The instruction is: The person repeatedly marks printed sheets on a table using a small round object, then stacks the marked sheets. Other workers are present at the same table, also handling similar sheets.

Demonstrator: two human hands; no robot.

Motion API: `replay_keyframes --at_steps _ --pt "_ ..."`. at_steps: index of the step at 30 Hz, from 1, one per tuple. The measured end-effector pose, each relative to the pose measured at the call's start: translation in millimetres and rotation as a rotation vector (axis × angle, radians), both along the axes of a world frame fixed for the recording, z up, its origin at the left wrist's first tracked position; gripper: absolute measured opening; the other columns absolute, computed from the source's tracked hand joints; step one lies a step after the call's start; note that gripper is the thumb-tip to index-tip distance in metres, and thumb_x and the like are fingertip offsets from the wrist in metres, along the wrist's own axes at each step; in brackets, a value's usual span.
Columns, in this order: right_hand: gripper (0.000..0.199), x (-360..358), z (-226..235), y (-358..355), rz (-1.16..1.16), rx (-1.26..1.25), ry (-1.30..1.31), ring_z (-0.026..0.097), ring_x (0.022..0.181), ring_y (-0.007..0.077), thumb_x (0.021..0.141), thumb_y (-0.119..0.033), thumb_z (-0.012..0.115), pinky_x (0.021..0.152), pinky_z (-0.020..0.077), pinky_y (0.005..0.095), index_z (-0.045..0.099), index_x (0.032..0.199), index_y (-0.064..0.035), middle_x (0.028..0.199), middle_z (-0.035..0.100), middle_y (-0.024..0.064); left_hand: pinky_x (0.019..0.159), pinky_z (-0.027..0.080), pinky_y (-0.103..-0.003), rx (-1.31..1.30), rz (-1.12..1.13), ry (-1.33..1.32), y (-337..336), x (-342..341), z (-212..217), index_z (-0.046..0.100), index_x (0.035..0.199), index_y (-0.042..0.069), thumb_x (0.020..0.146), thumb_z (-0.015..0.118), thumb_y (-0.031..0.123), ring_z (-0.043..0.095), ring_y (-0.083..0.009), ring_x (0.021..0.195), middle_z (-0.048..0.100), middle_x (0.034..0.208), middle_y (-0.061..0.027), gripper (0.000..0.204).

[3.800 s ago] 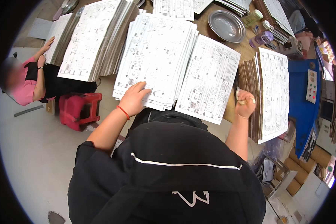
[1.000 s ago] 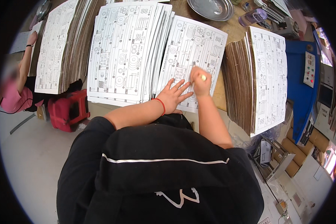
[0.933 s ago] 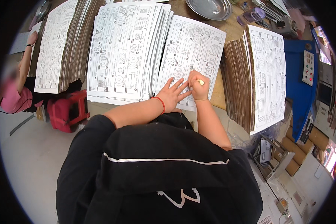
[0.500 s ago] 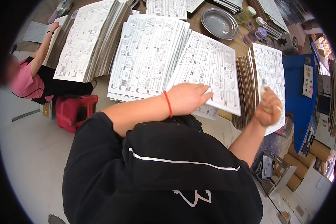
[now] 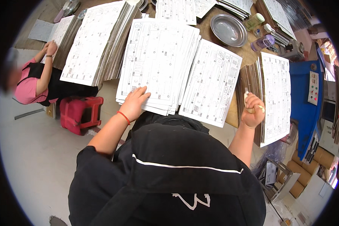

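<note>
My left hand (image 5: 136, 102), with a red cord on its wrist, rests fingers stretched on the lower edge of a tall stack of printed sheets (image 5: 158, 60). To the right of that stack lies a smaller printed sheet or thin pile (image 5: 213, 83) on the table. My right hand (image 5: 253, 112) is closed around a small tool (image 5: 246, 92); a dark tip and pale parts show, but its kind is unclear. That hand is held in front of a stack of brown boards (image 5: 250, 81), whose top carries a white printed sheet (image 5: 277, 98).
A metal bowl (image 5: 228, 31), a purple bottle (image 5: 262, 43) and a lidded jar (image 5: 254, 21) stand on the far table. Another board stack (image 5: 96, 41) is at left. A person in pink (image 5: 28, 84) works beside a red stool (image 5: 79, 113). A blue machine (image 5: 304, 101) stands at right.
My left hand has moved left from the smaller sheet to the tall stack. My right hand has shifted left. The smaller sheet lies straighter, and the person in pink has brought both hands together.
</note>
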State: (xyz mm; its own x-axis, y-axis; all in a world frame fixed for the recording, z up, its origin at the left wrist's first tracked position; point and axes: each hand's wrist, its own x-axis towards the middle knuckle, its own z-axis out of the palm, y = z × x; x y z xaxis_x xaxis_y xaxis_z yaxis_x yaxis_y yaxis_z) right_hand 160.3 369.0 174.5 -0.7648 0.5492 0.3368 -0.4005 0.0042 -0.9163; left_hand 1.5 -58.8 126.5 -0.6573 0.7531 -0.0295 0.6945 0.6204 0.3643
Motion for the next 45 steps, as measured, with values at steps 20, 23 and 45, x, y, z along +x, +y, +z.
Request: replay_keyframes --at_steps 20,23,45 --pt "0.02 -128 -144 10 -0.027 -0.441 -0.061 0.045 0.057 0.0206 0.075 -0.004 0.044 0.062 0.039 0.035 0.047 0.055 -0.0016 0.056 0.051 0.0112 0.117 0.011 -0.057 -0.36 -0.593 -0.192 211 74 -63 0.014 0.155 0.026 0.079 0.066 0.061 0.007 -0.0305 0.149 0.006 0.162 -0.0111 0.099" --pt "0.02 -126 -145 5 0.008 -0.281 -0.142 0.045 0.054 0.0172 0.075 -0.003 0.044 0.056 0.0376 0.0318 0.049 0.056 0.0 0.057 0.053 0.0114 0.117 0.01 -0.057 -0.383 -0.587 -0.187 212 74 -60 0.014 0.156 0.025 0.08 0.064 0.063 0.007 -0.0303 0.149 0.006 0.162 -0.0112 0.097" --pt "0.018 -30 -65 -17 0.034 -0.117 -0.285 0.047 0.056 0.0163 0.076 -0.005 0.048 0.056 0.0385 0.03 0.052 0.059 0.0006 0.058 0.052 0.0082 0.093 0.05 -0.038 -0.396 -0.735 0.021 220 100 -45 0.032 0.15 0.018 0.092 0.044 0.008 0.04 -0.0472 0.133 0.025 0.147 -0.0397 0.06"
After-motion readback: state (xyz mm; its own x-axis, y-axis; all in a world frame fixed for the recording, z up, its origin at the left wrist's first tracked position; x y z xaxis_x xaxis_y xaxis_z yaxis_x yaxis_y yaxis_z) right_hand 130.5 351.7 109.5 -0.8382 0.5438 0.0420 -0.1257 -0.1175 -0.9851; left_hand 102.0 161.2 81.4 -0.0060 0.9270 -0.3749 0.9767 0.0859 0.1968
